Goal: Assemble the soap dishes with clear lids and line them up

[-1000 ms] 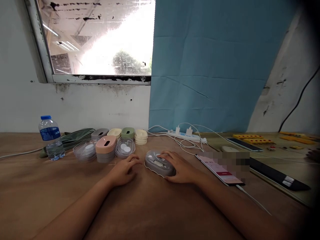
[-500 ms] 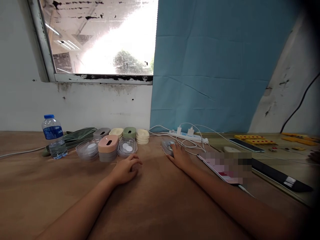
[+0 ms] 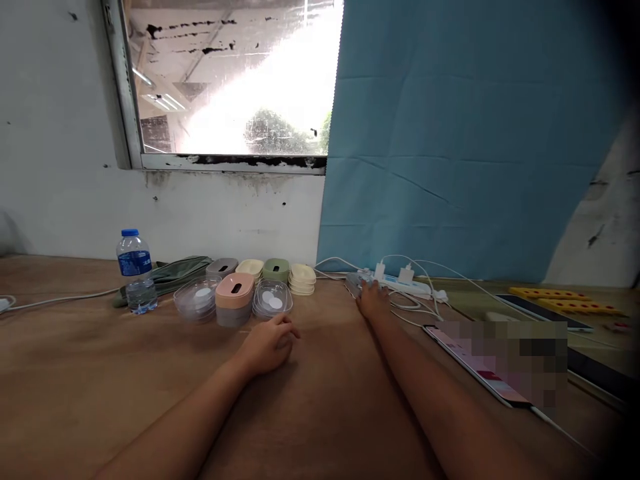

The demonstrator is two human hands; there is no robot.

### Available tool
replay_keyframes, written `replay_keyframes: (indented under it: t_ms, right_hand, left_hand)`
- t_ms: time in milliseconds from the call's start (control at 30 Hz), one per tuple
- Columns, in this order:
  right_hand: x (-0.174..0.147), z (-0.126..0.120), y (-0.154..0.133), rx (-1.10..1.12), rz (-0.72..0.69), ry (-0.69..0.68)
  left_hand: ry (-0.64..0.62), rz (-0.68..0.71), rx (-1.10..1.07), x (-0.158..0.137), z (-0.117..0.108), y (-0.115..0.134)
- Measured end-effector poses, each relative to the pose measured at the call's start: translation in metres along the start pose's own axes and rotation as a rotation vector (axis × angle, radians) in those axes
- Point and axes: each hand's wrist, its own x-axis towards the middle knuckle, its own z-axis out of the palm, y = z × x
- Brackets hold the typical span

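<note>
My right hand [image 3: 375, 303] reaches toward the wall, fingers spread over the right edge of a small clear plastic packet [image 3: 354, 284]. What lies under the fingertips is hidden. My left hand [image 3: 267, 345] rests on the brown tabletop [image 3: 310, 407], fingers loosely bent and apart, with nothing visible in it. Just beyond it stand clear plastic containers [image 3: 271, 300] and a grey container with a pink slotted lid [image 3: 235, 299]. Behind these are a green slotted-lid container [image 3: 276, 270], a grey one [image 3: 221, 268] and a stack of cream-coloured lids or trays [image 3: 303, 279].
A water bottle [image 3: 136, 272] stands at left before a dark green pouch [image 3: 183, 270]. Beyond my right hand lies a white power strip [image 3: 415, 287] with chargers and loose cables. A phone [image 3: 480, 373] lies at right, near yellow perforated strips [image 3: 565, 303]. A blue cloth [image 3: 430, 133] covers the wall.
My right hand has moved farther from me, and the clear packet has shifted back toward the power strip. My left hand stays near the containers. The view has turned slightly right to left across the scene.
</note>
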Motion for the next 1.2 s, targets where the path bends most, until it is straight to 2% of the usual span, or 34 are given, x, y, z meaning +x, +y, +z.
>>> replay_keyframes:
  t_ms: [100,200,267,400,533,667,800,900,1067,1200]
  right_hand:
    - [0.0,-0.006,-0.021,0.055,-0.154,0.022]
    - [0.001,-0.009,-0.057,0.136,-0.349,0.006]
    - [0.003,-0.008,-0.083,0.187,-0.43,0.002]
    - [0.009,0.002,-0.118,0.265,-0.46,-0.008]
    - [0.018,0.01,-0.127,0.338,-0.417,-0.049]
    - [0.021,0.003,-0.123,0.443,-0.436,-0.064]
    - [0.007,-0.022,-0.101,0.573,-0.47,-0.026]
    - [-0.024,-0.044,-0.07,0.658,-0.502,-0.041]
    - [-0.1,-0.077,-0.014,0.735,-0.57,-0.14]
    - [-0.136,-0.095,0.001,0.724,-0.738,-0.286]
  left_hand:
    - [0.052,0.003,0.016,0.001,0.0,0.002]
    - [0.121,-0.008,0.044,0.002,-0.002,0.002]
    - [0.173,-0.026,0.064,0.002,-0.003,0.0]
    - [0.278,-0.08,0.119,0.003,-0.007,-0.006]
    - [0.327,-0.137,0.199,0.004,-0.01,-0.012]
    - [0.342,-0.184,0.281,0.005,-0.013,-0.018]
    - [0.398,-0.193,0.336,0.004,-0.019,-0.022]
    - [0.468,-0.206,0.387,0.002,-0.026,-0.024]
    - [0.551,-0.281,0.516,0.0,-0.035,-0.029]
    - [0.566,-0.337,0.586,0.0,-0.036,-0.041]
